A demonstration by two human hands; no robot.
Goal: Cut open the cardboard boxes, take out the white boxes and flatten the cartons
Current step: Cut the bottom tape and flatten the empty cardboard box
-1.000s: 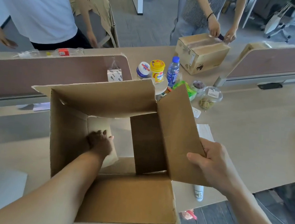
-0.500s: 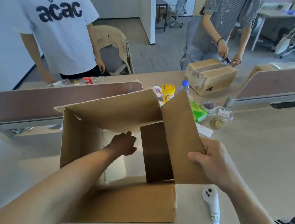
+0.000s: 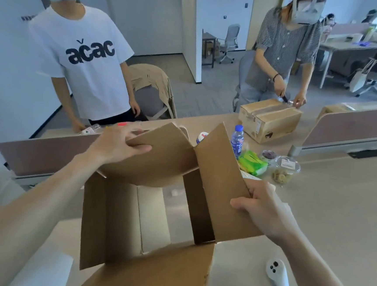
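- The carton (image 3: 116, 223) stands open on the table (image 3: 336, 212), directly in front of the wearer, with its top flaps spread.
- The left grip (image 3: 119, 144) (a bare hand, its arm reaching across the carton's left wall) is curled round the edge of the far flap (image 3: 165, 156). The thumb lies on the inner face and the fingers go over the top edge.
- The right grip (image 3: 265, 212) pinches the outer edge of the right flap (image 3: 223, 180), thumb on the near face and fingers curled behind. The flap stands steeply up.
- The near flap (image 3: 160, 275) lies folded out toward the wearer.
- A white controller (image 3: 278, 280) lies on the table just right of the carton, beside the right forearm.
- Beyond the right flap a bottle (image 3: 237, 140), a green packet (image 3: 252, 163) and a clear tub (image 3: 284, 170) sit close together.
- A second box (image 3: 273, 120), taped shut, rests on the far side of the table. A person in a striped shirt (image 3: 285, 44) has both hands at its far top edge, one of them holding a dark tool.
- A person in a white T-shirt (image 3: 85, 65) stands at the far left, behind a brown partition (image 3: 45, 151).
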